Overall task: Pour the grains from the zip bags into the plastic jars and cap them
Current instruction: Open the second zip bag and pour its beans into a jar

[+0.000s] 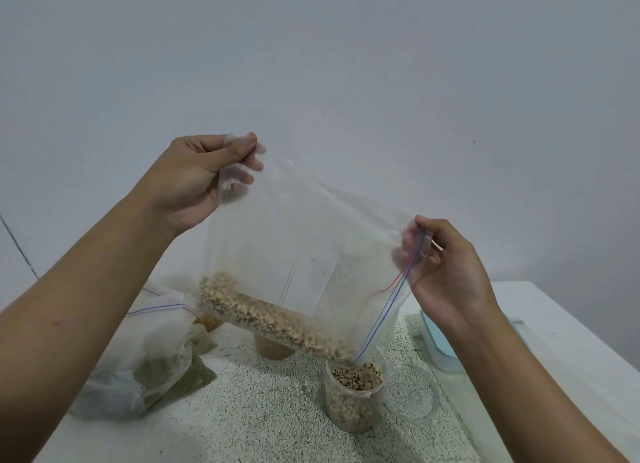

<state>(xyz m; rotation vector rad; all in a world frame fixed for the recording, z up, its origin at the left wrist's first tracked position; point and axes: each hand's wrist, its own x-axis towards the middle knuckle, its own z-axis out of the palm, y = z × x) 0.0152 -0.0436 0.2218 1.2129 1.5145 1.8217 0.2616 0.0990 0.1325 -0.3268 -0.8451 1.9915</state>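
As fingers (pixel 423 224) pinch the zip bag (pixel 294 241), its corner enters the jar (pixel 353 407).

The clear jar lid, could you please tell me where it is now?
In the head view, the clear lid lies flat on the speckled table, lower right, just right of the open jar being filled, below the right hand.
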